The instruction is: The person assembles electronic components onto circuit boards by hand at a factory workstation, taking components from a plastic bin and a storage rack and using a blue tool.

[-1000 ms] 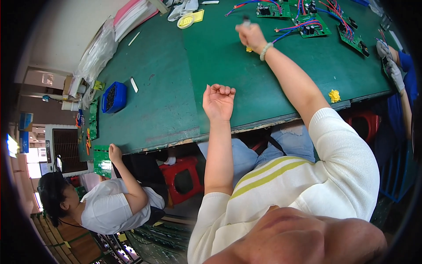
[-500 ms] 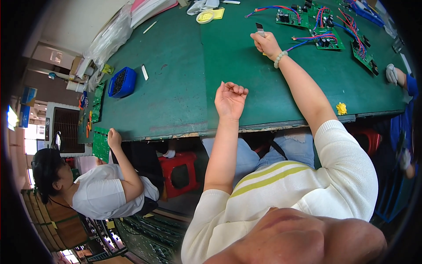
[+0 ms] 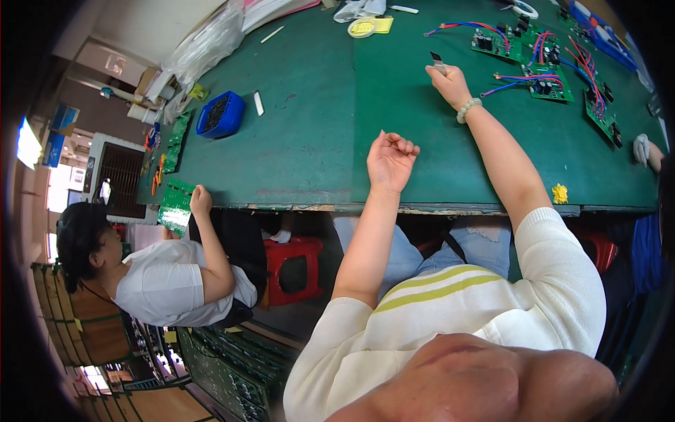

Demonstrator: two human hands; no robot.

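My right hand (image 3: 450, 86), with a beaded bracelet on its wrist, is closed around a small flat piece with a black end and a silvery lower part (image 3: 437, 62). The piece sticks up above my fist, and the rest of it is hidden in my fingers. My left hand (image 3: 392, 163) is turned palm up near the table's front edge, fingers loosely curled and nothing in it. Right of my right hand lie several green circuit boards (image 3: 548, 87) with red and blue wires (image 3: 524, 77); the nearest wire ends lie a short way from the wrist.
On the green table (image 3: 309, 151) stand a blue bin of small black parts (image 3: 221, 114) and a white strip (image 3: 259, 103). A crumpled yellow piece (image 3: 560, 193) lies near the front edge. At left a co-worker holds a green board (image 3: 176, 205); at far right is another person's gloved hand (image 3: 641, 149).
The whole view has shifted, so the table's things appear farther right. My hands keep nearly the same places and grips. The co-worker's board at left has tilted and catches the light.
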